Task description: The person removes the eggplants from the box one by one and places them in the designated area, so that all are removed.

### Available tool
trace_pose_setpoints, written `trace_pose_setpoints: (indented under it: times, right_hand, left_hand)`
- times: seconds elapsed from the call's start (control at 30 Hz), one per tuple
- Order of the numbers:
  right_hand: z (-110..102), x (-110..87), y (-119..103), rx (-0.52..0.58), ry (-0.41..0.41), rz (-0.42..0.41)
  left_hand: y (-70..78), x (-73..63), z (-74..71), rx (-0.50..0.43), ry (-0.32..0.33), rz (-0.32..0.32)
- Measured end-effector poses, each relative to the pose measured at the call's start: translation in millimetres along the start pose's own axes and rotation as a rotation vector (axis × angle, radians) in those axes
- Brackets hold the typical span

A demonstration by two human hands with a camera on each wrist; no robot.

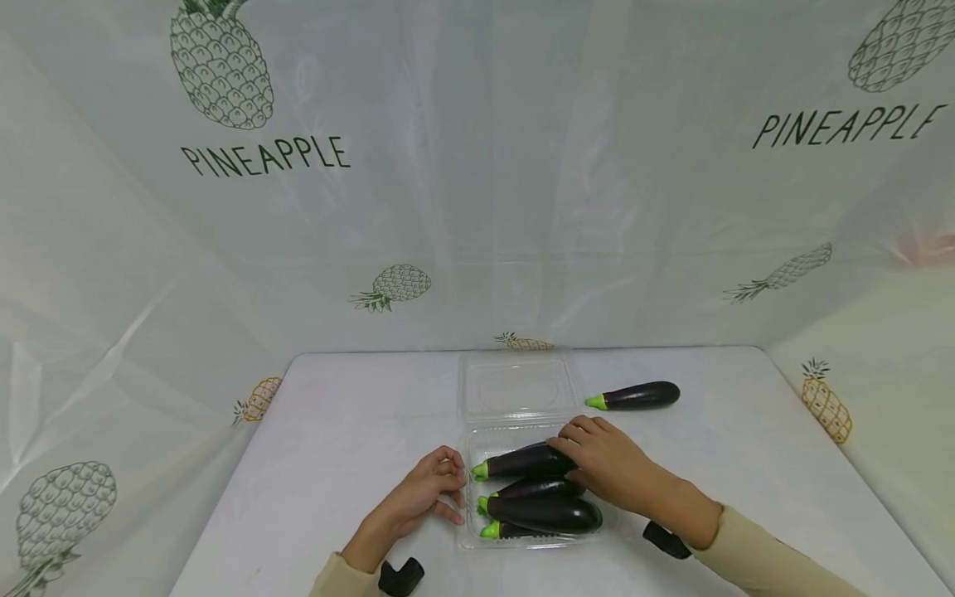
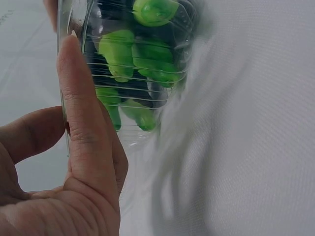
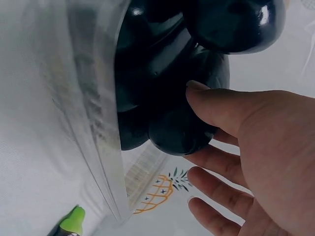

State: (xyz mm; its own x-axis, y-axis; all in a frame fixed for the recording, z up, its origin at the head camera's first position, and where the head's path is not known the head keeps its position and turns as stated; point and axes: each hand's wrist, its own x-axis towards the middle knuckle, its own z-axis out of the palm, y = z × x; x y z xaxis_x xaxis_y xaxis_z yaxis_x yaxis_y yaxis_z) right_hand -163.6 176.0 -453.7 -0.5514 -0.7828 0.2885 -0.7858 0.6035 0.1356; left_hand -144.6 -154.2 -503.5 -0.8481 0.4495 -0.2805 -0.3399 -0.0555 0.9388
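Observation:
A clear plastic clamshell box holds several dark eggplants with green stems, piled on one another. My right hand grips the thick right end of the rearmost eggplant; the right wrist view shows its thumb on the glossy skin and fingers behind. At the box's left edge, my left hand touches the rim with fingers fairly straight. Through the ribbed wall in the left wrist view, the green stems show beside that index finger. Another eggplant lies outside, behind my right hand.
The box's transparent lid is folded back on the white table, toward its far edge. A pale curtain printed with pineapples hangs behind the table and along both sides. Black wrist straps show by both forearms.

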Motion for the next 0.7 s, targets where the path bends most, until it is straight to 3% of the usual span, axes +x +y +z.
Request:
trace_pose_setpoints:
  times: [0.43,0.7]
  right_hand:
    - [-6,-3.0,3,-0.03,0.032,0.027]
    - [-21,-10.8,19,-0.035,0.125,0.036]
  left_hand:
    - [-0.6,0.7,-0.1,0.004,0.0,-0.008]
    - [0.5,0.0,0.2,0.008,-0.006,-0.008]
